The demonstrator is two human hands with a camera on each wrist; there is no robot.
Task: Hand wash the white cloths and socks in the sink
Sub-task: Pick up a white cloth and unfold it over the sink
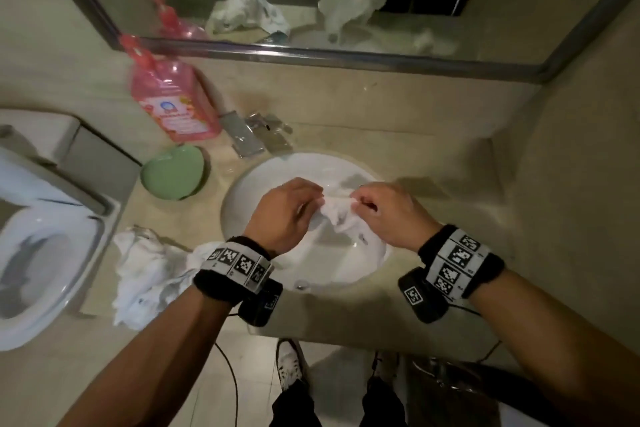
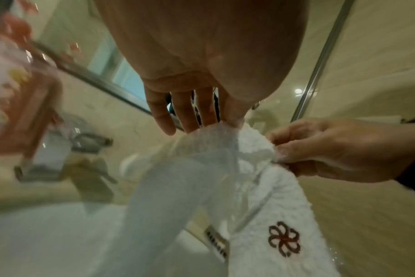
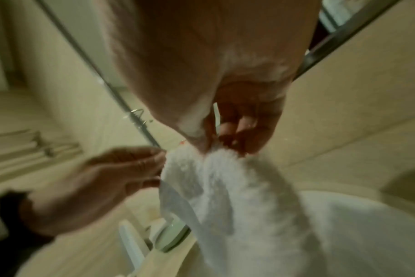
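You are part-way through the wash. One white towel (image 1: 341, 218) with a dark flower emblem hangs over the sink (image 1: 242, 191), held up at its top edge. A heap of white cloths (image 1: 145, 274) lies on the counter (image 1: 381, 107) left of the basin; whether these are washed cannot be told, so treat them as outstanding. No running water is visible at the faucet (image 1: 249, 135).

Your left hand (image 1: 287, 215) pinches the towel's edge, fingers pointing down. Your right hand (image 1: 388, 215) pinches the same edge just beside it, fingers curled. Both wrists sit level above the basin. The pink soap bottle (image 1: 169, 100) stands well apart.
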